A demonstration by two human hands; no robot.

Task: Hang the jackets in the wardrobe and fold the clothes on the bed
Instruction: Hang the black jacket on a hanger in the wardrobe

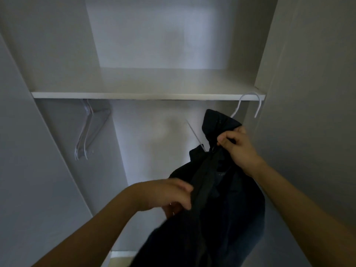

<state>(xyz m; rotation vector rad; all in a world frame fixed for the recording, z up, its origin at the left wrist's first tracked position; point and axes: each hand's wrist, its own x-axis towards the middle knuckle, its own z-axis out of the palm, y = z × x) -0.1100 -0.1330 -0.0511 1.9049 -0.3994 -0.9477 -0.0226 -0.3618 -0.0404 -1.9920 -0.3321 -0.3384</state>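
Note:
A dark navy jacket (217, 199) hangs on a white hanger (248, 102) in front of the open wardrobe. The hanger's hook rises beside the right end of the shelf; one white arm pokes out left of the collar. My right hand (237, 149) pinches the fabric at the collar, near the top of the zip. My left hand (169, 195) grips the jacket's front edge lower down, beside the zip strip. The lower part of the jacket drops out of view at the bottom.
The wardrobe shelf (146, 95) runs across at mid-height, with nothing on it. Several bare white hangers (84, 132) hang under its left end. Grey side panels (308, 93) close in on both sides. The rail itself is hidden under the shelf.

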